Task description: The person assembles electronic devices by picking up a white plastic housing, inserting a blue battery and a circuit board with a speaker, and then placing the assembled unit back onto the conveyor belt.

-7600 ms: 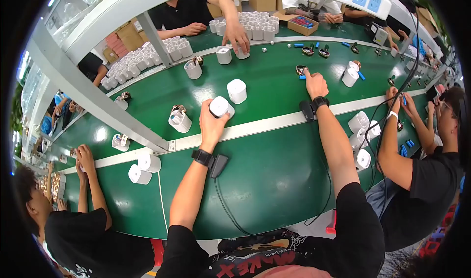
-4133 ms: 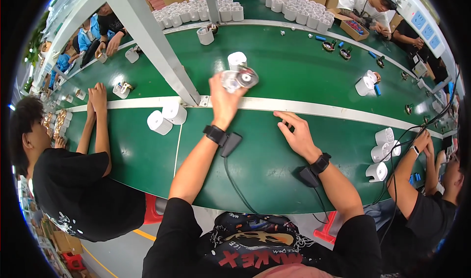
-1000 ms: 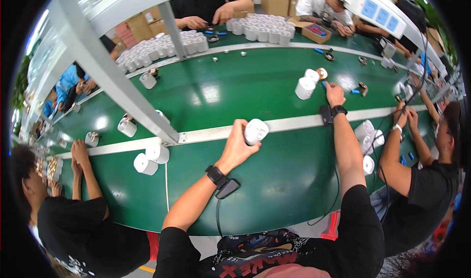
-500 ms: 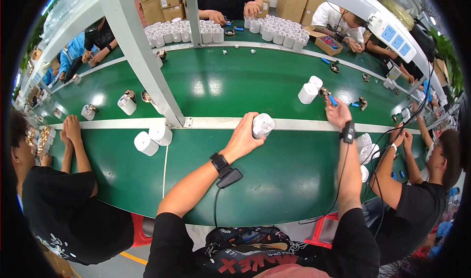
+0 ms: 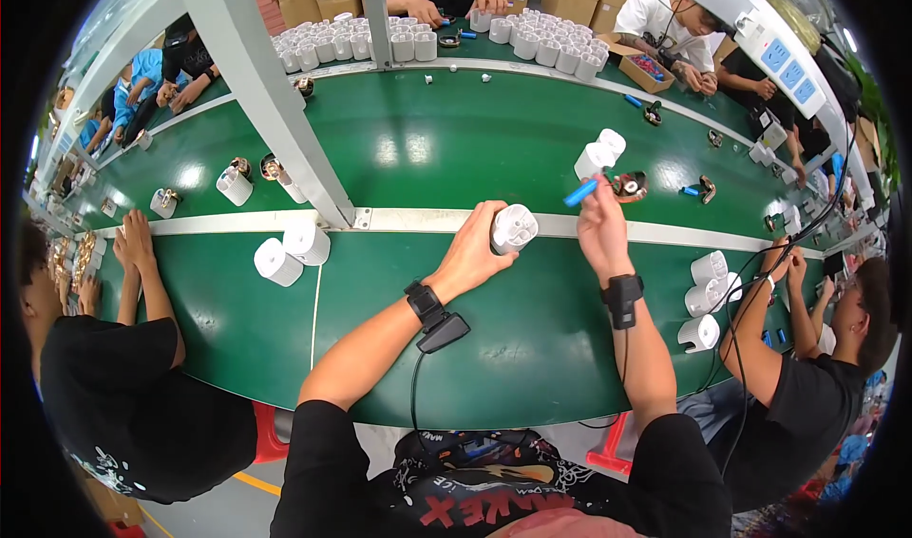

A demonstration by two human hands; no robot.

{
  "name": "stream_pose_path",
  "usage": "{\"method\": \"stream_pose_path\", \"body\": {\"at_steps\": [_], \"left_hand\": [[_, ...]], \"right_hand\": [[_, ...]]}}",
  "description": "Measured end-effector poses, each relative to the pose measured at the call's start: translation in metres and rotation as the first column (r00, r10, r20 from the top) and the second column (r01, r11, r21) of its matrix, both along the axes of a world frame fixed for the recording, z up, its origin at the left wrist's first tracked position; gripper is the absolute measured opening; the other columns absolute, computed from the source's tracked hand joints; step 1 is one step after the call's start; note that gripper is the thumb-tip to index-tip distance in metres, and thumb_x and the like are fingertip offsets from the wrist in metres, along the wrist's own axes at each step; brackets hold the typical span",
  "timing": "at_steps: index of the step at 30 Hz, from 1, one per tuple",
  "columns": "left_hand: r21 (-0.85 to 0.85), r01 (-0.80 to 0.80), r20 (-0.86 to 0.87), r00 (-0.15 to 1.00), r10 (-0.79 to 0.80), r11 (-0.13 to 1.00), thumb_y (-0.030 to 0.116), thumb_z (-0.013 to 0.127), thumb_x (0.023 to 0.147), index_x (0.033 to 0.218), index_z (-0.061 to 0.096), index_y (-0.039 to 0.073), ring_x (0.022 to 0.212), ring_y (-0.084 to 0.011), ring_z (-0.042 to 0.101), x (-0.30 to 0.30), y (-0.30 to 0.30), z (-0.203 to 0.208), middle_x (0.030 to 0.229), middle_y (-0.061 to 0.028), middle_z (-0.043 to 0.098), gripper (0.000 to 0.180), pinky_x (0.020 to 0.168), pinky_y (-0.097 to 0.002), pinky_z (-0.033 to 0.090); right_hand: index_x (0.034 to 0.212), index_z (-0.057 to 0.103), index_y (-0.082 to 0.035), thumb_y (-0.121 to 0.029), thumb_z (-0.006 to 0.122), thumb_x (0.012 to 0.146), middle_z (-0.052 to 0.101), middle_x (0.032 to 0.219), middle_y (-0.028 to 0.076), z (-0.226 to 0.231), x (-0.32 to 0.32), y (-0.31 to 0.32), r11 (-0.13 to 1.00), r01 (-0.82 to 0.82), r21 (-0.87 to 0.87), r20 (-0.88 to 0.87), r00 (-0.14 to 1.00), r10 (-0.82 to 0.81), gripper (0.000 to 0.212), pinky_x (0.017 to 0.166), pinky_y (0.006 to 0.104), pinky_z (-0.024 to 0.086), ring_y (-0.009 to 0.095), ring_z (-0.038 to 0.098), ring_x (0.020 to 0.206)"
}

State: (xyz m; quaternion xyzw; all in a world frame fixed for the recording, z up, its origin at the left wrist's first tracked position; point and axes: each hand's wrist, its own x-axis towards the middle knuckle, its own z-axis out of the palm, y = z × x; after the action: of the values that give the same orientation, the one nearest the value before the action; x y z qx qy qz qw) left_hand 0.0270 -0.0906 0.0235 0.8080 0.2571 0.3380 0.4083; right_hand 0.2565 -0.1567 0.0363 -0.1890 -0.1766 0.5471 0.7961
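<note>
My left hand is wrapped around a white plastic housing, whose open end with inner dividers faces up. To its right, my right hand pinches a blue cylindrical battery. A round dark-and-copper part hangs at the fingertips beside the battery and seems joined to it by a wire. This assembly is held apart from the housing, over the belt. Just behind it stand two white housings, partly covered by the battery and fingers.
A white metal rail crosses the green work surface, and a post rises from it. Two white housings stand left, several more right. Black cables hang near the co-worker at right. Another battery assembly lies beyond.
My right hand has lifted the battery and round part from beside the two housings and brought them left, closer to my left hand. The left hand keeps its housing, its open end now showing more.
</note>
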Motion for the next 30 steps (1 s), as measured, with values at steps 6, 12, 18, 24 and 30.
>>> {"method": "stream_pose_path", "body": {"at_steps": [6,12,18,24,30], "left_hand": [[-0.025,0.009,0.009,1.0,-0.009,1.0,0.011,0.082,0.066,0.123,0.046,0.003,0.11,-0.0345,0.055,0.0,-0.002,0.0,0.116,-0.0155,0.052,0.068,0.093,-0.0422,0.047],[0.104,-0.021,-0.132,0.991,0.034,0.994,0.012,0.086,0.062,0.121,0.047,0.002,0.111,-0.0349,0.054,-0.003,-0.003,0.009,0.115,-0.0159,0.051,0.072,0.093,-0.041,0.047],[0.005,-0.068,-0.083,0.994,0.068,0.998,0.017,0.088,0.063,0.125,0.044,0.001,0.111,-0.0358,0.052,-0.001,-0.001,0.002,0.12,-0.0184,0.051,0.078,0.095,-0.0424,0.045],[-0.097,-0.09,0.023,0.995,0.093,0.991,0.018,0.085,0.071,0.13,0.039,0.001,0.112,-0.0356,0.049,0.0,0.001,-0.001,0.126,-0.0199,0.051,0.077,0.097,-0.0444,0.042],[0.138,-0.12,-0.021,0.992,0.125,0.983,0.014,0.08,0.075,0.131,0.039,0.001,0.112,-0.0362,0.048,-0.002,-0.004,-0.001,0.123,-0.0185,0.051,0.07,0.098,-0.0446,0.04]], "right_hand": [[0.11,0.065,0.003,-0.009,0.064,0.094,0.064,0.086,0.005,0.01,-0.052,-0.007,0.904,0.408,-0.125,0.684,0.695,-0.22,0.02,0.048,0.0213,0.039,0.007,0.051,0.058],[0.105,0.065,0.006,-0.005,0.057,0.096,0.061,0.072,0.005,0.005,-0.075,-0.013,0.863,0.492,-0.114,0.749,0.614,-0.251,0.016,0.048,0.0234,0.042,0.01,0.052,0.052],[0.113,0.059,0.004,-0.006,0.052,0.098,0.065,0.09,0.009,-0.006,-0.076,-0.013,0.869,0.465,-0.169,0.658,0.71,-0.251,0.02,0.05,0.0263,0.048,0.013,0.056,0.055],[0.115,0.057,0.003,-0.009,0.051,0.099,0.065,0.095,0.009,-0.005,-0.071,-0.013,0.925,0.302,-0.229,0.5,0.852,-0.155,0.021,0.056,0.0263,0.052,0.014,0.062,0.065],[0.112,0.057,0.003,-0.01,0.055,0.098,0.064,0.097,0.008,0.011,-0.077,-0.014,0.952,0.197,-0.235,0.637,0.771,-0.002,0.019,0.061,0.0255,0.054,0.016,0.067,0.083]]}}
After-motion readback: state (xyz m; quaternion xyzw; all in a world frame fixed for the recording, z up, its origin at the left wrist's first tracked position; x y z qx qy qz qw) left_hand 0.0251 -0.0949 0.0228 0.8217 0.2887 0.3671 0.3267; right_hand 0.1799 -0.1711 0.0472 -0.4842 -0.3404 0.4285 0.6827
